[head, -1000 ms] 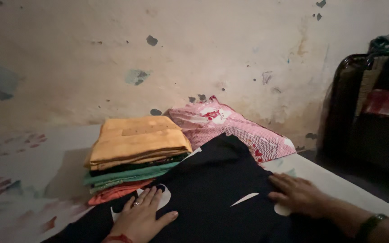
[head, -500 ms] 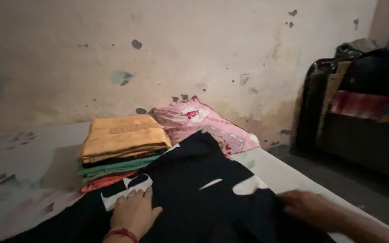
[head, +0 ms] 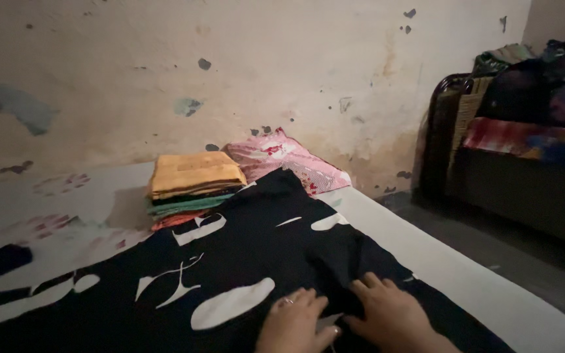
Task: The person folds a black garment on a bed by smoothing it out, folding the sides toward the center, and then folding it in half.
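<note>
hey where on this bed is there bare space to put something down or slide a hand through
Bare sheet lies left of the folded stack, between the wall and the black patterned cloth. A narrow strip runs along the bed's right edge. It is crowded at the stack and pink pillow, and under the left hand and right hand.

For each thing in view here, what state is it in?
Black cloth: spread flat on the bed, white shapes showing.
Stack of clothes: folded, piled, yellow piece on top.
Pink cloth: lying against the wall.
Left hand: open, flat on the black cloth.
Right hand: open, flat on the black cloth.
</note>
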